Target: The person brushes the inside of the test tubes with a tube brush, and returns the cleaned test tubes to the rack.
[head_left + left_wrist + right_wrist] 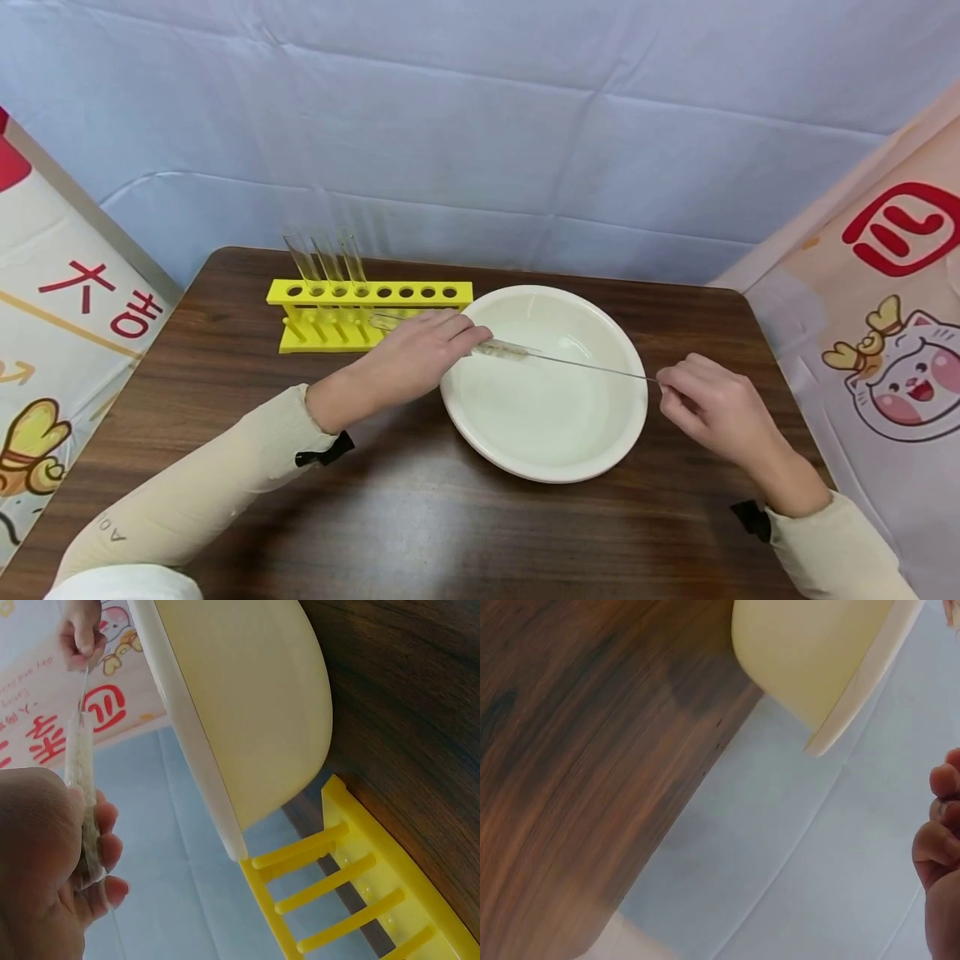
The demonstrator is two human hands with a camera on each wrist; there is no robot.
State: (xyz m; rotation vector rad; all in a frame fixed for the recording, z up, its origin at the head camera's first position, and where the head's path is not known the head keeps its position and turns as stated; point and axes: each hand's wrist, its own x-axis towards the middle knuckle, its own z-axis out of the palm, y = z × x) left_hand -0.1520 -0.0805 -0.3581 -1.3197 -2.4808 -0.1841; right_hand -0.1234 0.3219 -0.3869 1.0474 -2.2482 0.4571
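My left hand [416, 350] grips a clear glass test tube [80, 754] held almost level over the rim of a white basin [632, 425]. Inside the tube, near its mouth, are the pale bristles of a test tube brush [508, 349]. From there its thin wire handle [592, 365] runs across the basin to my right hand [716, 408], which pinches the far end past the basin's right rim. Only the curled fingers [934, 844] of that hand show in the right wrist view. The left palm and fingers hide the tube's middle.
Behind my left hand stands a yellow test tube rack [465, 293], close to the basin's left side. Three glass test tubes [327, 257] stand in its left part. All rest on a dark wooden table [465, 542], with a pale cloth backdrop [450, 142] along the back edge.
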